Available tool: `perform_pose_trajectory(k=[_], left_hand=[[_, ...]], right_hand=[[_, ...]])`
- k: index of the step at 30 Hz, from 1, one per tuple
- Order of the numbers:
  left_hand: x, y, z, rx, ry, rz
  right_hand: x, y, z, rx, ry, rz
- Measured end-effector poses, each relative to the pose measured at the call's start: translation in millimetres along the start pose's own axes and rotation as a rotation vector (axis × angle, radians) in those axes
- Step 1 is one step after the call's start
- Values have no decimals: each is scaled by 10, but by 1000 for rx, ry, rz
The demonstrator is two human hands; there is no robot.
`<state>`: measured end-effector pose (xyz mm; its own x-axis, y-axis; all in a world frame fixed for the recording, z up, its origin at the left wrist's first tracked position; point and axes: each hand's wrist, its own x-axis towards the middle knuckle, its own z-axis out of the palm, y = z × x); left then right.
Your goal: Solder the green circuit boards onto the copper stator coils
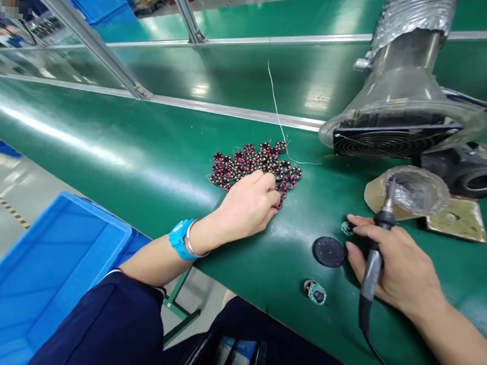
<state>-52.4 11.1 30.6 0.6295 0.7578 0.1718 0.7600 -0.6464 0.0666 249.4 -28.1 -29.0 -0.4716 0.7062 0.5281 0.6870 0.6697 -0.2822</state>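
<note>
My left hand rests over a cluster of small wound motor stators, with copper and dark red windings. Its fingers are curled together at the near side of the cluster, and a stator peeks out by the fingertips; what they grip is hidden. In my right hand is a soldering iron, its metal tip pointing up and away. The index finger and thumb of that hand also reach to a small round green circuit board. Nearby lie a black disc and a stator with a green board.
A clear fume hood with a black fan grille hangs at the right. Below it stand a foil-lined cup and a yellowish pad. Thin solder wire trails onto the green bench. A blue crate sits at left; a person is beyond.
</note>
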Motion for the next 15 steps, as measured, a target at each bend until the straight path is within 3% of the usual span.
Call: perform_pose_trajectory(k=[5, 9, 15], left_hand=[[102, 366, 57, -118, 91, 293], [233, 612, 140, -116, 22, 518], [299, 491, 238, -360, -10, 523]], right_hand=[[34, -5, 7, 8, -13, -30], [44, -45, -53, 29, 8, -17], [-42, -273, -182, 196, -9, 83]])
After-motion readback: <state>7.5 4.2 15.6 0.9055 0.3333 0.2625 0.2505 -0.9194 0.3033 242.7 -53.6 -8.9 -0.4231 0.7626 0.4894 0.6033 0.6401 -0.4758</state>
